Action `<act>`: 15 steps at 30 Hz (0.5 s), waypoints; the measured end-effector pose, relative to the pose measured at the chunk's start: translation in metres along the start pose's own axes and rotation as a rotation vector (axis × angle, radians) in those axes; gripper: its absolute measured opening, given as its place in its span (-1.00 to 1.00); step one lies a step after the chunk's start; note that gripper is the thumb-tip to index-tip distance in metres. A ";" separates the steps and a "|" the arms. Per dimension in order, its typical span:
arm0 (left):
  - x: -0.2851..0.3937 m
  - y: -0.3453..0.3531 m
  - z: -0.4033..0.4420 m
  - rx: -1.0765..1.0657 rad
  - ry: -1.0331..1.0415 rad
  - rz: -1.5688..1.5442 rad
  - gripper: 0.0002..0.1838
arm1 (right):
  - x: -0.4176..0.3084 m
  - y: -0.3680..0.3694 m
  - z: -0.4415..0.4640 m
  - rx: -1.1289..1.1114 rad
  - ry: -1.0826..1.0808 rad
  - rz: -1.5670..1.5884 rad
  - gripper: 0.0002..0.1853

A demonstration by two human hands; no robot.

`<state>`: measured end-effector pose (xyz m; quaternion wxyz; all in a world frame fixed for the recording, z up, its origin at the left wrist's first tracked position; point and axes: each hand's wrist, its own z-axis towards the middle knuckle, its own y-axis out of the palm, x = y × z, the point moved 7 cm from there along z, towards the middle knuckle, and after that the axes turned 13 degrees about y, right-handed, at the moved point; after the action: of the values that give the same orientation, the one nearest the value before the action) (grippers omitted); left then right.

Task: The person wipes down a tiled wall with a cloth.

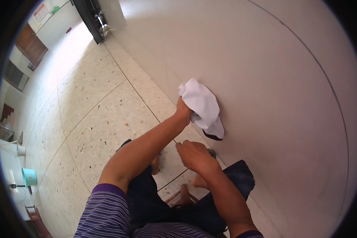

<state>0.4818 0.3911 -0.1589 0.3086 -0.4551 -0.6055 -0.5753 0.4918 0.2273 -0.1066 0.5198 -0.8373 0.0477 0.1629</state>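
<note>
Gripping the cloth [204,105] in my left hand [183,108], I see its length slanting bodyward — right hand [194,155] short of it, curled, seemingly empty.

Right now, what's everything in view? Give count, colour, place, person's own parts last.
Wall: one, pale, right half.
Floor: one, speckled cream, centre and left.
Cloth: one, white, dark lower edge, against the wall.
Upright frame: one, black, top left.
Door: one, brown, far upper left.
Poster: one, red and white, top left.
Tub: one, turquoise, left edge.
Container: one, white, near the tub.
Small item: one, red, far floor, unidentifiable.
Furniture: one, dark brown, lower left.
Trousers: one pair, dark blue, bottom centre.
Striped shirt: one, purple, bottom edge.
Left hand: one, bare, partly covered by the cloth.
Right hand: one, bare, below the cloth.
</note>
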 end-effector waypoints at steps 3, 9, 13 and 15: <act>-0.018 0.012 -0.015 -0.051 -0.201 -0.120 -0.52 | 0.002 0.003 0.002 0.008 -0.004 -0.009 -0.75; 0.011 0.053 -0.035 -0.408 0.081 0.058 -0.60 | 0.004 0.008 0.006 -0.065 0.024 0.022 -0.68; 0.148 0.110 -0.100 -0.484 1.305 1.174 -0.76 | 0.013 0.028 0.015 0.199 -0.059 0.123 -0.71; 0.170 0.110 -0.102 -0.342 1.493 1.252 -0.79 | 0.004 0.008 0.003 0.115 -0.018 0.069 -0.75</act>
<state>0.4989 0.3159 0.0543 0.7900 -0.2519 0.1857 -0.5272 0.4927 0.2266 -0.1163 0.5614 -0.8024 0.0813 0.1852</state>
